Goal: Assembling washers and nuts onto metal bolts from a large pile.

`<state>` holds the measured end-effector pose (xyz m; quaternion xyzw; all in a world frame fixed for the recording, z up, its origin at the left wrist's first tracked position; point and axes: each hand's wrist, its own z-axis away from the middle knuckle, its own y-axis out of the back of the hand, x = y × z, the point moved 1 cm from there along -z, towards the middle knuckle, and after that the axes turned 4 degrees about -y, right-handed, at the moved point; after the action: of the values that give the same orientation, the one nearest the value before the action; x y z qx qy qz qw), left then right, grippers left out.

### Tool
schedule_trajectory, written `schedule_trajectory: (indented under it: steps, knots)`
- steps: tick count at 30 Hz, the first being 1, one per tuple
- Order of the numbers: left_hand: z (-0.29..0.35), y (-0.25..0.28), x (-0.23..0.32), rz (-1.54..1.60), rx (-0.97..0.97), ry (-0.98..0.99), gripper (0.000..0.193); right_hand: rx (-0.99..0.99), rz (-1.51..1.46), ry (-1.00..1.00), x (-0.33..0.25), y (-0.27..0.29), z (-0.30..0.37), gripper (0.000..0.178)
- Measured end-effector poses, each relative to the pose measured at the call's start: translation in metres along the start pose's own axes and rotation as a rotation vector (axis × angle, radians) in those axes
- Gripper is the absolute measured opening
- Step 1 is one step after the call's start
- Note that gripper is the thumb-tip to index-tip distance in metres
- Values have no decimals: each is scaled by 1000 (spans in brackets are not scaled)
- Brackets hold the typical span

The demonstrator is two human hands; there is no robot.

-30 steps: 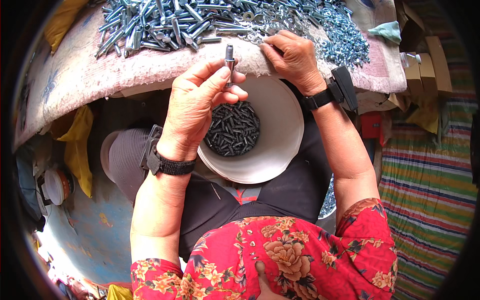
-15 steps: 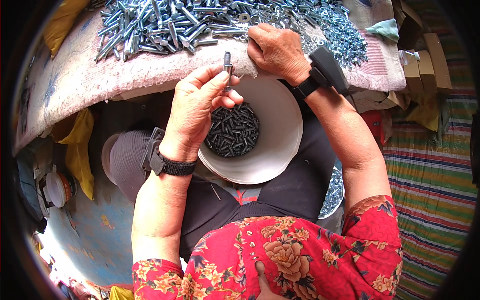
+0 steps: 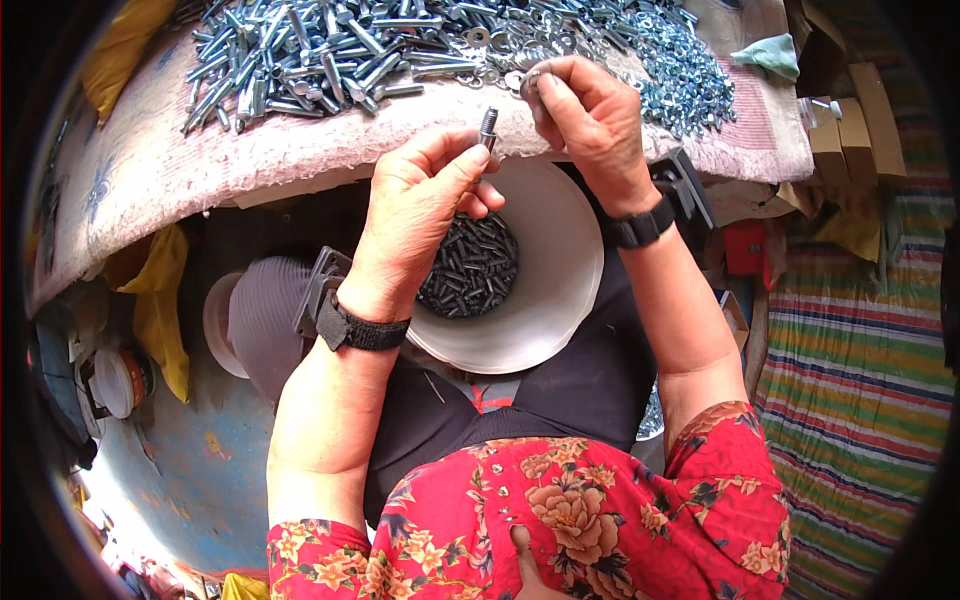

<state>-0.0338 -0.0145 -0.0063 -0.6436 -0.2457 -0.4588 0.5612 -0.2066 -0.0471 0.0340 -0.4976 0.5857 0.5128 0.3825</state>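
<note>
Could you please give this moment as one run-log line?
left hand: holds bolt, threaded end up | right hand: pinches small round piece, likely washer | white bucket: below, dark pieces inside

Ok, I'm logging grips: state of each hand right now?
Left hand: closed, holding a metal fastener, threaded end up.
Right hand: closed, pinching a small grey piece, probably a washer.

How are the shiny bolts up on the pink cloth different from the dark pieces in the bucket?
The shiny bolts are bright silvery blue; the dark pieces are nearly black. The shiny bolts look longer, and the dark pieces look shorter. The shiny bolts spread loosely over the cloth, while the dark pieces sit inside the white bucket. Both are heaps of many thin parts pointing every way.
</note>
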Motion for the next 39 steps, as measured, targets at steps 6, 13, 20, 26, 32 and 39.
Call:
schedule_trajectory:
  steps: [6,13,20,26,32,39]
  knots:
    - [-3,-22,-4,-286,-39,-102,24,-76,-211,-134,-3,7,28,12]
    - [-7,-36,-16,-408,-26,-298,20,-6,-464,-212,-1,20,47,14]
    - [-6,-45,-31,-208,-144,-117,21,169,-137,-10,11,24,74,13]
    - [-8,-53,-38,-221,-174,-36,21,88,-229,-178,14,34,74,14]
    - [-13,-59,-32,-171,-151,-3,19,234,785,274,3,105,26,12]
    - [-13,-53,-29,-159,-158,37,18,105,1419,373,37,117,-15,11]
